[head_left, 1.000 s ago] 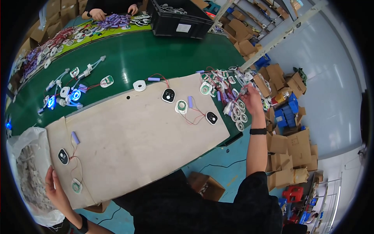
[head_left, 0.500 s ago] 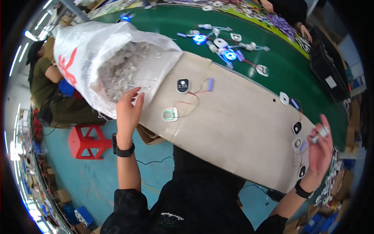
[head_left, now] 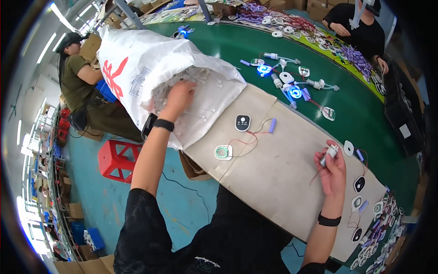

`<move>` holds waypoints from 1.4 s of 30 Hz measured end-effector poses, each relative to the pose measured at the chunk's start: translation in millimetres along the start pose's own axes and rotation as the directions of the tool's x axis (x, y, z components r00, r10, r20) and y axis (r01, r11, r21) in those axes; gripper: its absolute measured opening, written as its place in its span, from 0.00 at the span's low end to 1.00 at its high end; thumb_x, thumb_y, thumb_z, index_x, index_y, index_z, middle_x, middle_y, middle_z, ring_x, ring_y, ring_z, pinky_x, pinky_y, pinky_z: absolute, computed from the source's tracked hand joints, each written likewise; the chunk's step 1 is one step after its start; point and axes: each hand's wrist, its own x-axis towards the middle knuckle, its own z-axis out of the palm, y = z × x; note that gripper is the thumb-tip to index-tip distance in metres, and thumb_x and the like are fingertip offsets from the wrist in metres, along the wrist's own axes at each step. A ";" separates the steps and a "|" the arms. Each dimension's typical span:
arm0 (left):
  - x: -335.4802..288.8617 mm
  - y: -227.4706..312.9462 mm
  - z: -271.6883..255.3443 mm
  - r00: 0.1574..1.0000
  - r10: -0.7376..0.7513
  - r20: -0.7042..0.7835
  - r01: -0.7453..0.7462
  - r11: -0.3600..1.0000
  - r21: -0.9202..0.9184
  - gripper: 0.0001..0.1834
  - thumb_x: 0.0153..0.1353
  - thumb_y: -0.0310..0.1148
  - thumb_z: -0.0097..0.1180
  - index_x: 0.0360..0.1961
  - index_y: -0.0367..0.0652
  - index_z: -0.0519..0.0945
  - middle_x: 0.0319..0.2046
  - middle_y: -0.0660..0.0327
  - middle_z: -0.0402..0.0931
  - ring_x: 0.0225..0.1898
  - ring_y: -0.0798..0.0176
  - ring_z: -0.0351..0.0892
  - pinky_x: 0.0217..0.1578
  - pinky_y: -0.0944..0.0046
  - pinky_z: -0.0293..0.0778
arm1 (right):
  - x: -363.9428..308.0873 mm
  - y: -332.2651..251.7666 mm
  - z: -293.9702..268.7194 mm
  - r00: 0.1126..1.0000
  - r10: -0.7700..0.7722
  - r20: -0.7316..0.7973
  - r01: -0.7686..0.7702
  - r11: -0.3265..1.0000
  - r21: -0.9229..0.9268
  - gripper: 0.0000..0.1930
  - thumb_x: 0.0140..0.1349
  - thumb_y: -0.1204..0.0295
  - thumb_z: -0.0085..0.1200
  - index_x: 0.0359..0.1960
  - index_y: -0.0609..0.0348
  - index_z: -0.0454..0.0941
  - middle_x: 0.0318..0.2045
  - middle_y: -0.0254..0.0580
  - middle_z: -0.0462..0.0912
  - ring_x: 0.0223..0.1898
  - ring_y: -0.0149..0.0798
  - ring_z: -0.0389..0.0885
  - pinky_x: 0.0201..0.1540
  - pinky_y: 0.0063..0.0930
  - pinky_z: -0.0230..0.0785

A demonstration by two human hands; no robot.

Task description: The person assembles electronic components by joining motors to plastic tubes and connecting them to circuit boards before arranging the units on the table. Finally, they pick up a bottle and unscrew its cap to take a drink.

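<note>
My left hand [head_left: 180, 97] reaches into the mouth of a large white woven bag [head_left: 137, 55], among small clear and whitish plastic pieces [head_left: 160, 97]. Its fingertips are hidden or blurred, so what they grip does not show. Over the beige board [head_left: 269, 169], my right hand [head_left: 332, 171] is closed around a small silver motor [head_left: 329, 155] with a white plastic end and a thin red wire hanging down. Between the hands lies a wired set: a black-faced button module [head_left: 242, 123], a round green circuit board in a white housing [head_left: 223, 152] and a purple battery [head_left: 272, 125].
More wired modules [head_left: 359, 184] lie along the board's right end, beside a heap of parts [head_left: 376, 228]. Assemblies with glowing blue lights [head_left: 294, 92] rest on the green belt [head_left: 219, 45]. A red stool [head_left: 119, 160] stands left. Two people sit or stand across and left.
My left hand has gone from the bag's edge into its mouth. My right hand has moved inward from the board's right end, with the motor in it. The whole view has shifted.
</note>
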 end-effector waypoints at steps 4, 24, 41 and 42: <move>60.4 -3.5 42.5 0.970 0.150 -0.191 -0.151 0.988 0.009 0.16 0.61 0.26 0.53 0.49 0.42 0.84 0.45 0.47 0.83 0.49 0.41 0.80 0.52 0.48 0.76 | -0.9 -0.9 -9.2 1.000 -0.014 0.003 0.014 1.000 0.014 0.22 0.71 0.77 0.53 0.66 0.63 0.66 0.46 0.38 0.78 0.49 0.39 0.83 0.54 0.33 0.80; 54.9 22.4 4.7 0.927 0.176 0.330 -0.247 0.951 0.188 0.26 0.48 0.20 0.61 0.52 0.38 0.76 0.54 0.42 0.76 0.59 0.36 0.72 0.62 0.45 0.67 | -7.1 -5.1 -6.8 0.998 0.061 0.033 -0.056 0.991 -0.117 0.22 0.68 0.79 0.56 0.63 0.58 0.70 0.43 0.36 0.78 0.49 0.40 0.83 0.55 0.38 0.77; -15.6 200.5 -73.3 0.887 0.104 0.450 0.459 -0.099 -0.883 0.07 0.69 0.37 0.57 0.40 0.49 0.73 0.24 0.75 0.62 0.22 0.78 0.59 0.21 0.73 0.56 | -10.8 -5.2 -16.1 0.997 -0.078 0.010 0.079 0.994 -0.081 0.24 0.70 0.74 0.51 0.67 0.61 0.66 0.43 0.37 0.75 0.41 0.33 0.73 0.47 0.30 0.66; -14.1 224.9 -66.8 0.867 0.204 0.454 0.490 -0.191 -0.850 0.07 0.71 0.40 0.55 0.40 0.50 0.74 0.24 0.75 0.61 0.22 0.79 0.57 0.21 0.74 0.53 | -9.3 -5.6 -18.9 0.996 -0.090 -0.001 0.090 0.994 -0.068 0.23 0.70 0.75 0.52 0.66 0.61 0.67 0.42 0.36 0.75 0.39 0.31 0.73 0.44 0.28 0.66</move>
